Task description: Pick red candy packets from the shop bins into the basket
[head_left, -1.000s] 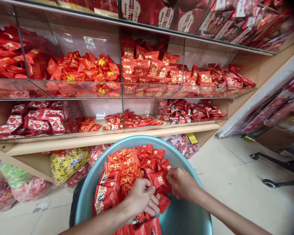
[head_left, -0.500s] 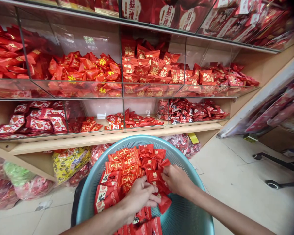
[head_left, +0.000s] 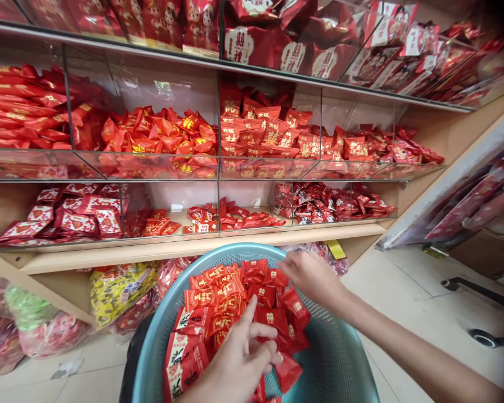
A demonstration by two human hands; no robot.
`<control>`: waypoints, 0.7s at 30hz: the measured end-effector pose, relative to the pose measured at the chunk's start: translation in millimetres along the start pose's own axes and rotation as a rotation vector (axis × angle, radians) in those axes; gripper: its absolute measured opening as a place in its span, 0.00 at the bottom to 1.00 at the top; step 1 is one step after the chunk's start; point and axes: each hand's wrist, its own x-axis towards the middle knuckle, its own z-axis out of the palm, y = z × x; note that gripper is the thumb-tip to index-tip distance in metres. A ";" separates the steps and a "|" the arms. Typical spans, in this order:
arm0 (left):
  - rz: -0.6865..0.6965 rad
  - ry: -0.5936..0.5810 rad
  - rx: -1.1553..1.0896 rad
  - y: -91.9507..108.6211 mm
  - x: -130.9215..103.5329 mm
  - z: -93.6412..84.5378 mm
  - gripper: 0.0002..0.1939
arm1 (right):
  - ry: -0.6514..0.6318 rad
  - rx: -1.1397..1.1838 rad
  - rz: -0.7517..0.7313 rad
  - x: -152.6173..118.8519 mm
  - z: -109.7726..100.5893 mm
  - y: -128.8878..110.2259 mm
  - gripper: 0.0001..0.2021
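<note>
A teal plastic basket (head_left: 348,358) stands in front of me with red candy packets inside. My left hand (head_left: 243,352) is over the middle of the packets, palm down, fingers apart and holding nothing visible. Just under its fingertips lies a loose red packet (head_left: 288,371). My right hand (head_left: 313,274) is at the basket's far right rim, fingers curled together; whatever is in them is hidden. Beside it lie small dark-red packets (head_left: 297,308) with gold print. Orange-red packets (head_left: 224,291) with gold characters lie left of these, and white-and-red packets (head_left: 189,352) nearer me.
Glass-fronted shelves (head_left: 172,244) full of red sweets run across just behind the basket. Under them sit bagged sweets, among them a yellow bag (head_left: 124,294). To the right, a chair base with casters (head_left: 483,337) stands on the tiled floor.
My right hand has lifted from the dark-red packets up to the far rim. My left hand has come nearer me, its fingers more spread. The view has tilted slightly upward.
</note>
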 end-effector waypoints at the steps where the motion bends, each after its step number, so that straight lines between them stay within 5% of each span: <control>1: 0.041 0.014 -0.007 1.1 -2.6 -1.8 0.43 | 0.052 0.021 -0.008 14.5 -9.0 -3.9 0.14; 6: 0.151 0.079 -0.050 -0.4 -14.3 -10.4 0.40 | 0.168 0.028 0.004 95.9 -19.3 -35.2 0.18; 11: 0.159 0.038 -0.009 -2.7 -22.8 -21.3 0.40 | -0.031 -0.047 0.175 152.3 5.9 -66.4 0.33; 21: 0.190 0.112 -0.085 -3.6 -24.2 -30.2 0.39 | -0.107 -0.050 0.240 166.0 13.3 -59.1 0.30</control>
